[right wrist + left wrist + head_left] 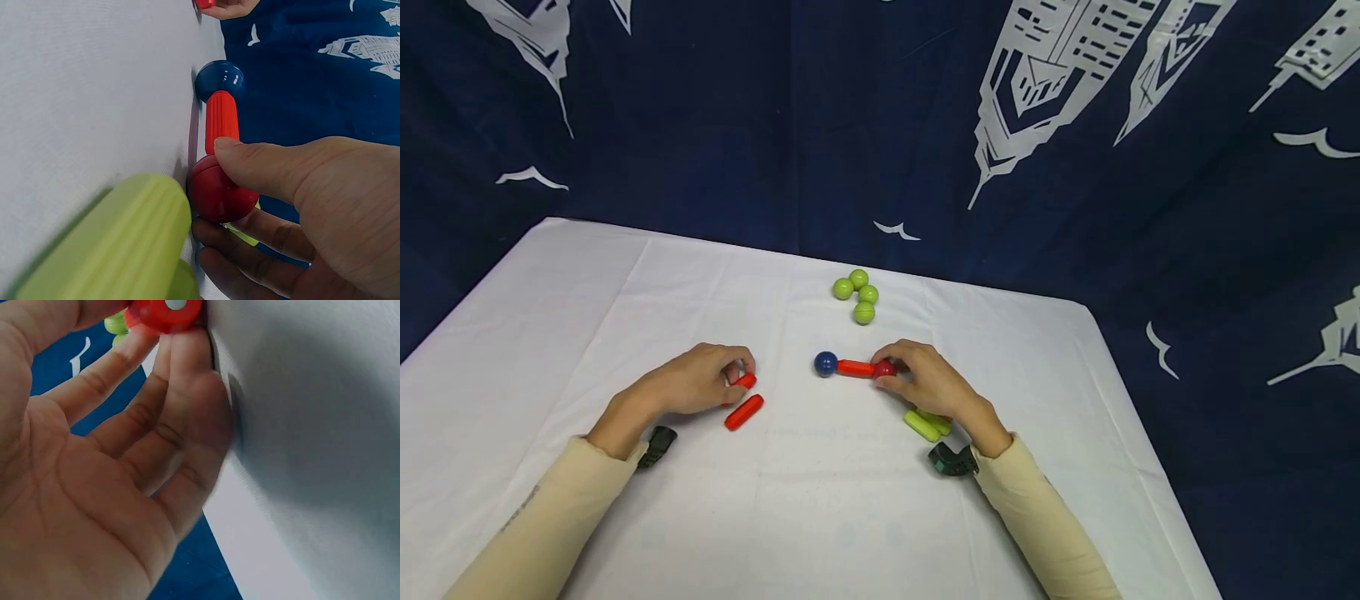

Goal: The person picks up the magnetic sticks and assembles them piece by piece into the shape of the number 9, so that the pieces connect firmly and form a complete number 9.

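Observation:
My left hand (703, 379) pinches a red rod (746, 381) between thumb and fingers. The left wrist view catches the rod's round end (153, 314) with a pale disc in it. A second red rod (744, 412) lies on the cloth just below that hand. My right hand (928, 379) grips a dark red ball (219, 190), the thumb across its top. From this ball a ribbed red rod (222, 122) runs to a blue ball (825, 363), the three joined in a line low over the cloth.
Several green balls (864, 312) sit in a cluster farther back. Yellow-green rods (921, 425) lie under my right wrist, one looming close in the right wrist view. A white cloth (820, 517) covers the table, and a dark blue printed curtain (700, 125) hangs behind it.

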Demonstrator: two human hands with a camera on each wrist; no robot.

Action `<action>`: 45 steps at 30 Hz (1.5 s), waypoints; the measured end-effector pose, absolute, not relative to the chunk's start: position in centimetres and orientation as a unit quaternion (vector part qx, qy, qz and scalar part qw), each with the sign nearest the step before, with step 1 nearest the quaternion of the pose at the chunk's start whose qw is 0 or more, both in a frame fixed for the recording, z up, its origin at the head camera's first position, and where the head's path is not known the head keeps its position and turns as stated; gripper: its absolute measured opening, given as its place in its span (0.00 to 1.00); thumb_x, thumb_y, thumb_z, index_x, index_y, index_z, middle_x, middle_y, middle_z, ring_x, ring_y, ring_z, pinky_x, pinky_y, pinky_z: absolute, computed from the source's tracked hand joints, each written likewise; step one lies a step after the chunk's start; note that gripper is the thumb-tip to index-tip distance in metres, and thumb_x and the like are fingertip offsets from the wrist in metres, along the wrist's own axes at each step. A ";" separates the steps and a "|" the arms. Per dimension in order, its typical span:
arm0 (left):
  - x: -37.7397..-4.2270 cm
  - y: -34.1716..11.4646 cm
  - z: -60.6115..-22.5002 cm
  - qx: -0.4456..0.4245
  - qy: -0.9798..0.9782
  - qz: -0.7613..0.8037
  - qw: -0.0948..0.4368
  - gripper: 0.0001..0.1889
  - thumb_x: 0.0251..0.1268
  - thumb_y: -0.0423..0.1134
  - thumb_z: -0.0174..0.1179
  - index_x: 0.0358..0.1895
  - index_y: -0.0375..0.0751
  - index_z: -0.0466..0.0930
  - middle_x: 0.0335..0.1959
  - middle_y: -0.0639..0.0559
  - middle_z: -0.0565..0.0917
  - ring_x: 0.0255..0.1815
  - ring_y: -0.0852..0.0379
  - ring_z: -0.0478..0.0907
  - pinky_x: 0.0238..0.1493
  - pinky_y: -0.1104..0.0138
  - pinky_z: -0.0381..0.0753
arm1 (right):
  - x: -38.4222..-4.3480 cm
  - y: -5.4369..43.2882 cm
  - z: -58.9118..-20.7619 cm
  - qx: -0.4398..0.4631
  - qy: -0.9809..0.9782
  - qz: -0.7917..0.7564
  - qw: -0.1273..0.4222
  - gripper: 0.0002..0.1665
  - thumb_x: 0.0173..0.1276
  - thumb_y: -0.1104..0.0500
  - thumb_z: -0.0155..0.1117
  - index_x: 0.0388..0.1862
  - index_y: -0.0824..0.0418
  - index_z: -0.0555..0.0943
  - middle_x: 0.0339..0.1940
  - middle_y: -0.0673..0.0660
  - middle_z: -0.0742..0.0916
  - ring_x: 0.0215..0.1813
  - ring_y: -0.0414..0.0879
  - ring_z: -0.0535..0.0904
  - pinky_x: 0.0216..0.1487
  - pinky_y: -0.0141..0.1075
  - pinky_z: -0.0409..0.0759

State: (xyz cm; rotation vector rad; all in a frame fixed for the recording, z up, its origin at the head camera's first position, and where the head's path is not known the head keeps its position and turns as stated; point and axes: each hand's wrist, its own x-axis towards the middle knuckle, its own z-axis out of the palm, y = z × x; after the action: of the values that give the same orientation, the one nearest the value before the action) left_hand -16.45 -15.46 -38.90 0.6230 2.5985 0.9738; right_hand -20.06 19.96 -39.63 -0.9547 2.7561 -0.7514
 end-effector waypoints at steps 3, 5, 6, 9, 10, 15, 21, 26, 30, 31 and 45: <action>-16.7 -15.3 -38.7 0.220 0.897 0.354 0.145 0.09 0.61 0.29 0.62 0.44 0.40 0.79 0.29 0.52 0.80 0.30 0.58 0.74 0.37 0.67 0.73 | -20.1 20.0 -39.6 -0.317 0.913 -0.249 0.065 0.15 0.68 0.56 0.70 0.52 0.56 0.84 0.45 0.50 0.86 0.44 0.43 0.79 0.51 0.39 0.79; -16.8 -15.1 -38.5 0.221 0.891 0.368 0.147 0.09 0.63 0.30 0.61 0.45 0.38 0.79 0.28 0.52 0.81 0.27 0.59 0.74 0.35 0.68 0.73 | -20.2 20.1 -39.5 -0.317 0.913 -0.247 0.066 0.15 0.68 0.56 0.70 0.52 0.56 0.83 0.45 0.50 0.86 0.43 0.42 0.78 0.51 0.39 0.79; -16.9 -14.9 -38.5 0.222 0.888 0.375 0.147 0.09 0.64 0.30 0.61 0.46 0.38 0.78 0.28 0.52 0.81 0.26 0.59 0.74 0.34 0.69 0.73 | -20.2 20.1 -39.5 -0.315 0.914 -0.247 0.066 0.15 0.68 0.56 0.70 0.52 0.56 0.84 0.45 0.50 0.86 0.43 0.42 0.78 0.51 0.39 0.79; -17.2 -14.1 -38.4 0.226 0.882 0.390 0.137 0.09 0.64 0.31 0.61 0.47 0.38 0.79 0.31 0.51 0.80 0.26 0.60 0.74 0.34 0.69 0.73 | -20.3 20.2 -39.4 -0.310 0.916 -0.247 0.067 0.15 0.68 0.56 0.71 0.52 0.56 0.84 0.44 0.50 0.86 0.43 0.42 0.78 0.51 0.38 0.79; -17.2 -13.8 -38.4 0.228 0.880 0.396 0.133 0.09 0.64 0.32 0.62 0.47 0.38 0.79 0.32 0.50 0.80 0.25 0.60 0.75 0.34 0.69 0.73 | -20.3 20.2 -39.5 -0.307 0.916 -0.249 0.068 0.15 0.67 0.56 0.71 0.52 0.56 0.84 0.44 0.50 0.86 0.43 0.42 0.78 0.51 0.38 0.79; -17.5 -12.4 -38.6 0.225 0.874 0.409 0.138 0.10 0.63 0.33 0.62 0.47 0.41 0.80 0.34 0.50 0.81 0.27 0.58 0.77 0.36 0.67 0.76 | -20.4 20.0 -39.6 -0.310 0.912 -0.256 0.077 0.15 0.68 0.56 0.70 0.53 0.56 0.84 0.44 0.50 0.86 0.43 0.43 0.78 0.51 0.39 0.79; -17.6 -10.9 -39.2 0.225 0.859 0.424 0.176 0.16 0.66 0.36 0.64 0.54 0.37 0.75 0.34 0.49 0.85 0.30 0.57 0.81 0.41 0.63 0.78 | -20.5 19.8 -39.6 -0.314 0.914 -0.247 0.072 0.15 0.68 0.56 0.70 0.53 0.56 0.84 0.44 0.50 0.86 0.43 0.44 0.78 0.51 0.40 0.79; -17.5 -9.5 -39.7 0.199 0.856 0.436 0.193 0.31 0.65 0.39 0.67 0.68 0.36 0.65 0.37 0.49 0.86 0.34 0.59 0.83 0.44 0.62 0.77 | -20.8 19.7 -39.7 -0.318 0.916 -0.236 0.064 0.15 0.68 0.56 0.70 0.53 0.56 0.84 0.44 0.50 0.86 0.42 0.44 0.77 0.49 0.39 0.77; -17.5 -8.5 -39.7 0.186 0.861 0.431 0.194 0.36 0.65 0.40 0.67 0.73 0.37 0.61 0.37 0.51 0.87 0.35 0.59 0.83 0.45 0.62 0.77 | -20.9 19.7 -39.7 -0.321 0.915 -0.238 0.062 0.15 0.69 0.56 0.70 0.53 0.56 0.84 0.44 0.51 0.86 0.42 0.44 0.77 0.49 0.39 0.77; -17.6 -8.3 -39.7 0.185 0.862 0.430 0.194 0.37 0.65 0.40 0.67 0.74 0.37 0.60 0.37 0.51 0.87 0.34 0.59 0.82 0.44 0.62 0.76 | -20.9 19.7 -39.7 -0.321 0.915 -0.237 0.061 0.15 0.68 0.56 0.70 0.53 0.56 0.84 0.45 0.51 0.86 0.43 0.44 0.77 0.49 0.39 0.77; -17.9 -7.3 -39.9 0.161 0.857 0.447 0.198 0.35 0.67 0.40 0.66 0.73 0.37 0.61 0.35 0.50 0.87 0.32 0.58 0.82 0.42 0.63 0.76 | -21.0 19.4 -39.6 -0.313 0.916 -0.241 0.067 0.15 0.69 0.57 0.69 0.54 0.56 0.84 0.46 0.52 0.87 0.44 0.45 0.77 0.52 0.41 0.77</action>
State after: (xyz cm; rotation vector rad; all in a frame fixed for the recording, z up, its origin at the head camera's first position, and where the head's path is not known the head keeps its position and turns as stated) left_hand -17.88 -7.33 -39.90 0.4510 2.3994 1.2498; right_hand -20.99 19.42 -39.60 -0.9437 2.7612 -0.7265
